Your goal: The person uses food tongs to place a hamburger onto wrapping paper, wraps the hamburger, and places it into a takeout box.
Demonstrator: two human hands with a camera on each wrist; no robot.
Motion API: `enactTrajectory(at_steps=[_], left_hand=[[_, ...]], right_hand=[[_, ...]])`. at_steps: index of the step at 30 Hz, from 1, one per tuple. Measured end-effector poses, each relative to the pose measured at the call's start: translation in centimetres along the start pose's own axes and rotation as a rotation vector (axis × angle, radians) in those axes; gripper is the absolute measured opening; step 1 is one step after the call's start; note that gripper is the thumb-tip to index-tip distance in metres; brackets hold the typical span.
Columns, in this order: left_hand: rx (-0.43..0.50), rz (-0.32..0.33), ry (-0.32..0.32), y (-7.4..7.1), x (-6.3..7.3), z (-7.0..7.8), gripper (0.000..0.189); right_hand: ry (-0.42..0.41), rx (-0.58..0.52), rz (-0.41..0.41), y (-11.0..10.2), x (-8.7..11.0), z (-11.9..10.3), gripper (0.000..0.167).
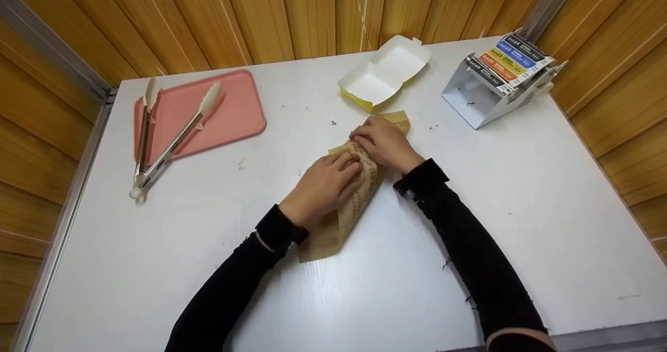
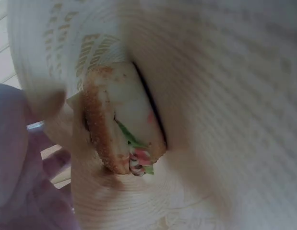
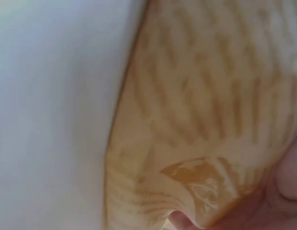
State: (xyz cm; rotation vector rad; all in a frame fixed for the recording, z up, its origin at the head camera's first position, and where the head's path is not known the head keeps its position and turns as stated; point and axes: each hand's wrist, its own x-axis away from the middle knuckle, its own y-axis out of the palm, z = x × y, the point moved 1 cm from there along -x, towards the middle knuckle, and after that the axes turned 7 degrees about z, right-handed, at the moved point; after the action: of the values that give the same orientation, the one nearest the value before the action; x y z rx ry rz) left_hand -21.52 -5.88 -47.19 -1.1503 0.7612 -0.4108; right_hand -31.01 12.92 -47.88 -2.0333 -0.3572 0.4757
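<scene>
1. The left hand (image 1: 325,185) has its fingers curled over the brown paper (image 1: 357,198); the right hand (image 1: 385,143) pinches its edge nearer the far end. The two grips look set to close the fold together, one steadying while the other gathers.

2. Within the paper, on the left wrist view, sits a burger (image 2: 124,110), tipped on its side, with bits of green and red showing at the bun's edge. The sheet curves around it, probably so the filling stays in and the fingers stay on the outside.

3. Just beyond the paper's far end, a yellow box (image 1: 372,83) stands with its lid back and white inside showing; left open, it seems ready to receive something.

4. Farther beyond and to the right of the paper, a white rack (image 1: 464,99) holds coloured packs (image 1: 513,60) stacked along its top, apparently to keep them sorted.

5. Well to the left of the paper lies a pink tray (image 1: 242,107). Spread tongs (image 1: 168,152) rest across it, their hinge overhanging on the paper-holder's side, perhaps for easy reach.
</scene>
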Motion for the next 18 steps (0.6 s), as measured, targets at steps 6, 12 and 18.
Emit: enactTrajectory(at_steps=[6, 12, 18], left_hand=[[0.023, -0.019, -0.031, 0.2, 0.2, -0.3, 0.049], [-0.003, -0.055, -0.058, 0.2, 0.1, -0.4, 0.056], [-0.026, -0.096, -0.084, 0.4, 0.1, -0.3, 0.059]], right_hand=[[0.034, -0.001, -0.089, -0.4, 0.2, 1.4, 0.034], [0.056, 0.016, -0.162, -0.7, 0.3, 2.2, 0.038], [0.054, 0.017, -0.192, -1.0, 0.4, 2.6, 0.039]])
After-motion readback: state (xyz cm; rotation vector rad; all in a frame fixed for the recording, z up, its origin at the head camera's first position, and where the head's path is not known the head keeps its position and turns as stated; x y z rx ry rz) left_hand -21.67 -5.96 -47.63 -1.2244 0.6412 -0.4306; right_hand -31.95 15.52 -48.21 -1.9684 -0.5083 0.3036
